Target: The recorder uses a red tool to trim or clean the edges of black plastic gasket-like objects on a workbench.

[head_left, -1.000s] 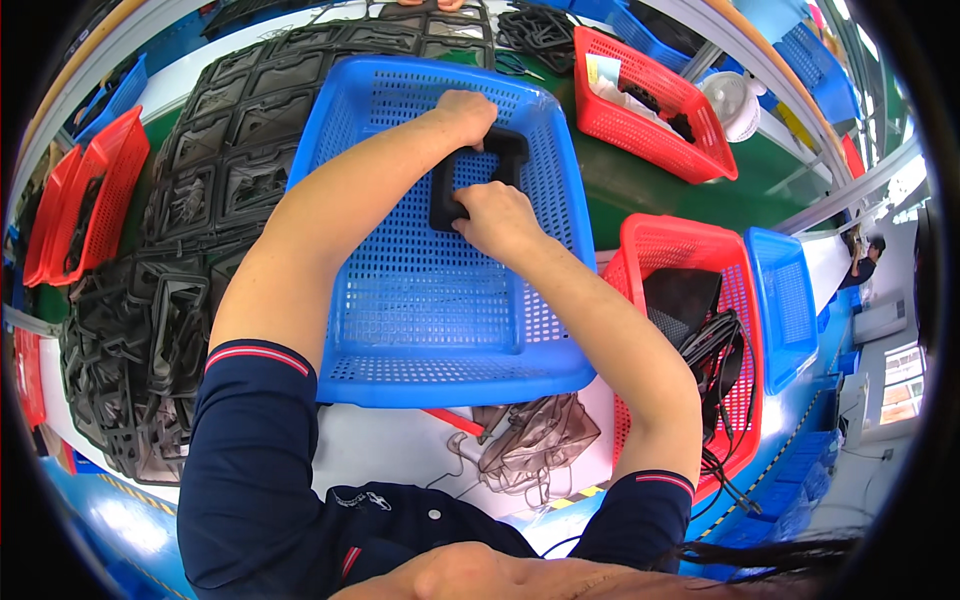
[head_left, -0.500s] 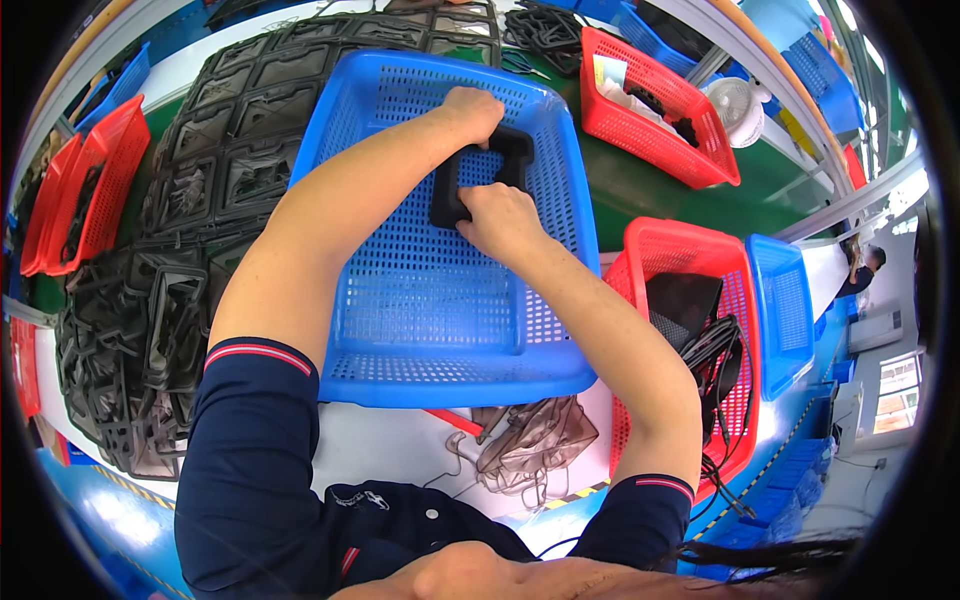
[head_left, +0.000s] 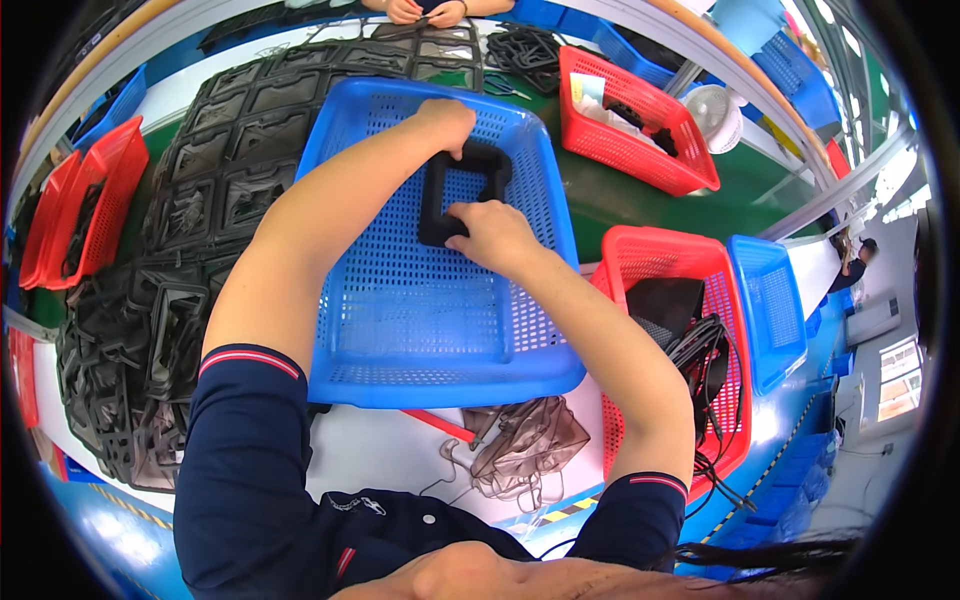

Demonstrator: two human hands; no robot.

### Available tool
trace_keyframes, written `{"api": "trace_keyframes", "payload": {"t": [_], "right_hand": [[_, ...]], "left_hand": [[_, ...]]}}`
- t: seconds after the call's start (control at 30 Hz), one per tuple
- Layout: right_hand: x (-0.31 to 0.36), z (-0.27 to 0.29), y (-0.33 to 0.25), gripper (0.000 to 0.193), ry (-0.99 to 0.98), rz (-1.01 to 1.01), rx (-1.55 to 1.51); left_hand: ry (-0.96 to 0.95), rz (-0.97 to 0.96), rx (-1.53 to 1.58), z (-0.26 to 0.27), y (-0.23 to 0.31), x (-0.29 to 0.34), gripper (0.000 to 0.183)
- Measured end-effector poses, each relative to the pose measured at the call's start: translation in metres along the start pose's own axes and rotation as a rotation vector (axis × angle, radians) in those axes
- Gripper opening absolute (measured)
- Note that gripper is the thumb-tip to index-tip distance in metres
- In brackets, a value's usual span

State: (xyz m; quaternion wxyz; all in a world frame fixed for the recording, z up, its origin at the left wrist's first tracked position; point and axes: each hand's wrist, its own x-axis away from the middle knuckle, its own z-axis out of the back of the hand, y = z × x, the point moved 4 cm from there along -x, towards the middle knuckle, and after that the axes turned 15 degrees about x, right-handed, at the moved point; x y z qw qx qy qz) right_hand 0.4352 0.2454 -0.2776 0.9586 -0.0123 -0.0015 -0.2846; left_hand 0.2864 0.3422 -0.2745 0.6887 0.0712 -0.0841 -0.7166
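A black rectangular frame (head_left: 434,200) with an open middle is in the far part of a blue perforated plastic basket (head_left: 420,390). My left hand (head_left: 447,124) grips its far end, with the fingers partly hidden behind the hand. At the near end, my right hand (head_left: 495,236) pinches the frame between thumb and fingers. Through the frame's opening the basket's blue perforated floor shows. I cannot tell whether the frame rests on the floor or is held just above it.
Many black frames (head_left: 200,210) are piled left of the basket. Red baskets (head_left: 632,150) stand at far right, near right with black cables (head_left: 700,350), and at left. A crumpled brown translucent piece (head_left: 530,445) lies nearby. Another person's hands (head_left: 425,12) show at the far edge.
The black frame and both hands have shifted slightly within the basket, the frame's opening now showing more fully. The view has moved a little, and another person's hands have appeared at the top.
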Motion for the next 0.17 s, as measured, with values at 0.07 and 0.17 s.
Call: {"api": "trace_keyframes", "payload": {"t": [0.07, 0.17], "right_hand": [[-0.0012, -0.0047, -0.0001, 0.03, 0.011, -0.002, 0.013], [0.0003, -0.0046, 0.0022, 0.029, -0.02, -0.005, 0.019]], "left_hand": [[0.033, -0.005, 0.023, -0.0023, -0.0032, 0.001, 0.031], [0.049, -0.027, 0.026, 0.001, 0.0017, -0.0021, 0.032]]}}
